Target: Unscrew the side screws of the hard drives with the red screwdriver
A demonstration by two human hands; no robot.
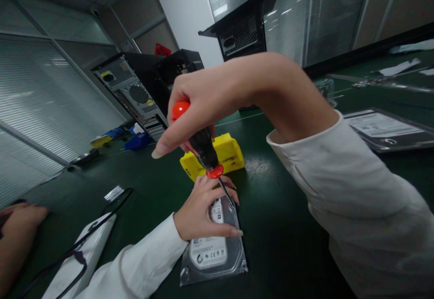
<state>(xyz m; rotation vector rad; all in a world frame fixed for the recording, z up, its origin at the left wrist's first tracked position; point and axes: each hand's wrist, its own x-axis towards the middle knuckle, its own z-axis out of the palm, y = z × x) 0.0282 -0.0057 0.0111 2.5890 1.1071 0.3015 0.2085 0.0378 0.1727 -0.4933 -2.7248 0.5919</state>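
Note:
My right hand (206, 95) is wrapped round the black and red handle of a screwdriver (204, 147), which slants down to the right. Its tip meets the upper right part of a hard drive (233, 256) lying on the dark green table. Spread over the drive's upper half is my left hand (206, 208), with the thumb across the label and the fingertips at the far edge, holding the drive. Just behind the drive sits a yellow bin (228, 154), partly hidden by the screwdriver and my hands.
Computer cases (145, 95) stand behind, one with a raised black panel (242, 23). Another drive (383, 127) lies at the right. A white box (84, 253) with a black cable is at lower left, near another person's hand (27, 220). Blue bins (137, 141) lie farther back.

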